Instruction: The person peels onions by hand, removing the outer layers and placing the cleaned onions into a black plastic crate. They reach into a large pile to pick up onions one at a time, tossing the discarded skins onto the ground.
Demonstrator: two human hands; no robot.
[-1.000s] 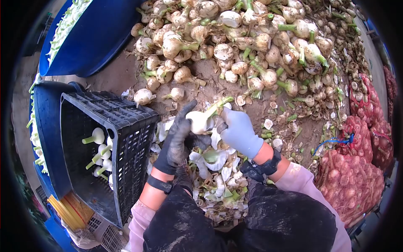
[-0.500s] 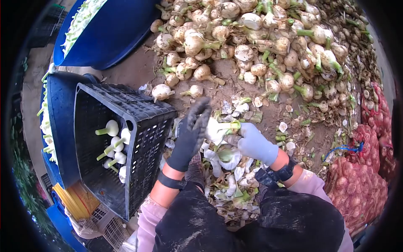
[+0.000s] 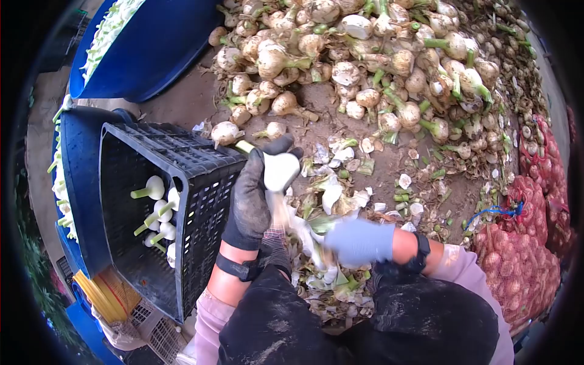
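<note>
A peeled white garlic bulb [image 3: 281, 172] with a short green stem is held in my left hand [image 3: 251, 201], which wears a dark glove. Its stem points up and left over the fingers. My right hand [image 3: 359, 242], in a light grey-blue glove, is blurred by motion over the peelings, lower right of the bulb. Loose strips of skin [image 3: 304, 234] blur between the two hands; whether the right fingers hold them is unclear. To the left, a black crate [image 3: 210, 163] lies tipped with its opening facing left, and several peeled bulbs [image 3: 164, 210] rest inside.
Unpeeled bulbs [image 3: 353, 73] are heaped on the ground ahead. Blue tubs [image 3: 161, 45] of peeled garlic stand at the left and upper left. Red mesh sacks [image 3: 517, 267] of bulbs lie at the right. Peelings [image 3: 347, 298] cover the ground between my legs.
The bulb, formerly between both hands, is now in my left hand, stem turned up and left. My right hand has moved down and slightly left, away from the bulb.
</note>
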